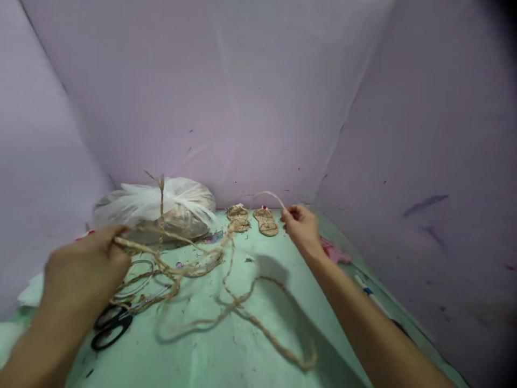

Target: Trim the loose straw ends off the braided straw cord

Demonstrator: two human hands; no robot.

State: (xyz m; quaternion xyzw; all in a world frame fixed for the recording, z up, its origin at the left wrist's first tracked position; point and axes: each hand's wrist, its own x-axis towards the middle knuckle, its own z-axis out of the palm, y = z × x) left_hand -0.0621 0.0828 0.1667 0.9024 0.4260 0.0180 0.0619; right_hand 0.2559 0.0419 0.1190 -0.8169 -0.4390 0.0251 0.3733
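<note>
My left hand (86,267) is closed on strands of tan braided twine (266,334), held up at the left. From there the twine hangs in tangled loops and trails in curves over the green tabletop. At the right, my right hand (299,222) pinches a thin twine end, which sticks out to the left of the fingertips. Just left of that hand lie two small woven sandal-shaped pieces (266,222), with red and white bits at their tops. Black-handled scissors (113,326) rest under the loops, below my left hand, their blades partly covered.
A tied white plastic bag (177,207) with tan contents sits at the back left. Toward the right edge are a pink object (333,250) and a white pen with a blue band (367,288). Pale walls enclose the green surface (194,355), which has scraps on it.
</note>
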